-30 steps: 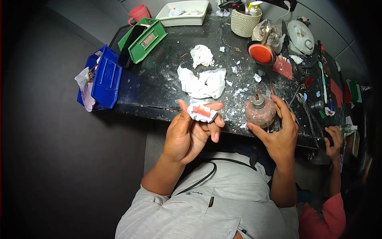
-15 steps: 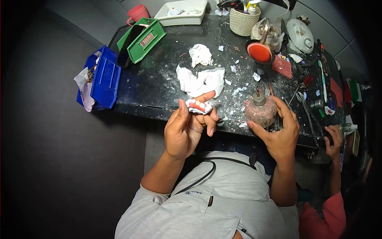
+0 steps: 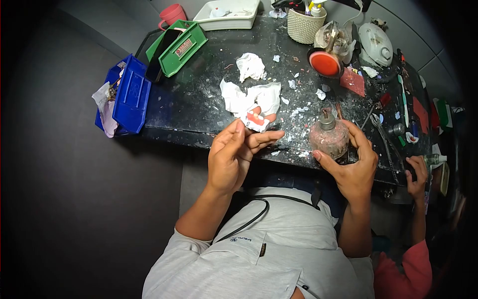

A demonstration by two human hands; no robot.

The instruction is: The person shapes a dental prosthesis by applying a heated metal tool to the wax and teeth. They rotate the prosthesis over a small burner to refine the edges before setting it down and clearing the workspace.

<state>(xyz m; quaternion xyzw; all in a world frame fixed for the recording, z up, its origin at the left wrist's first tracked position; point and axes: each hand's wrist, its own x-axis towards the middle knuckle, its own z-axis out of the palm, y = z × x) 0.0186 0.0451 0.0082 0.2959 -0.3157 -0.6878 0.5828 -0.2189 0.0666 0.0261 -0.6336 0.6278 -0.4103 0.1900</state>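
Note:
Between the thumb and fingers of my left hand (image 3: 230,159) is a small dental model (image 3: 257,120), white like plaster with a band of red wax and pale teeth. It is tilted, above the desk's front edge, and its underside is hidden. My right hand (image 3: 357,168) has its thumb and fingers around a round glass spirit lamp (image 3: 328,142). The lamp stands upright near the desk edge, with a metal collar and a dark wick on top; its glass is speckled with pinkish residue. No flame shows. Crumpled white tissue (image 3: 264,97) lies just beyond the model.
White crumbs litter the black desk (image 3: 184,107). Blue bin (image 3: 133,99), green bin (image 3: 183,50) and white tray (image 3: 229,21) line the left and back. A round red-faced object (image 3: 325,64), red wax sheet (image 3: 352,82) and toothbrush (image 3: 403,102) are rightward. Another person's hand (image 3: 417,174) is far right.
My left hand has turned the dental model and shifted it slightly right and away from me, its fingers straightening. My right hand and the spirit lamp have moved a little to the right.

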